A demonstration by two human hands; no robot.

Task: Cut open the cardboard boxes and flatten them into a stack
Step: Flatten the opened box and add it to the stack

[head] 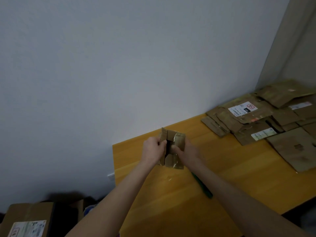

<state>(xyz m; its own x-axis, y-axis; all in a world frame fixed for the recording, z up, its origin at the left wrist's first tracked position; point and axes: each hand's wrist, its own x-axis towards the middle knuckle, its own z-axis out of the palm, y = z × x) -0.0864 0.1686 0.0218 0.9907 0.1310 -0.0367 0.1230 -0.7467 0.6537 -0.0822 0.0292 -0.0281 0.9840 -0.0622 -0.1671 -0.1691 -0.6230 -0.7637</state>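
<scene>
– Your forearms [119,194] reach over the table [171,206] to the small box [178,140], held up near its far-left corner; whether it rests on the wood I cannot tell.
– How do I have it?
– Your left hand [153,147] curls round the left flap. Your right hand [187,149] grips the right side, fingers bent in at the dark gap between the flaps. Tape shines on it, yet it looks open.
– How far along am I?
– Well on, I judge: a pile of flattened boxes [256,120] lies at the table's far right. This one needs flattening, and a sealed box [29,216] waits low on the left, off the table.
– Anything in the way?
– Only the green-handled tool [203,188], lying on the table, partly hidden by your right forearm; mind it.
</scene>
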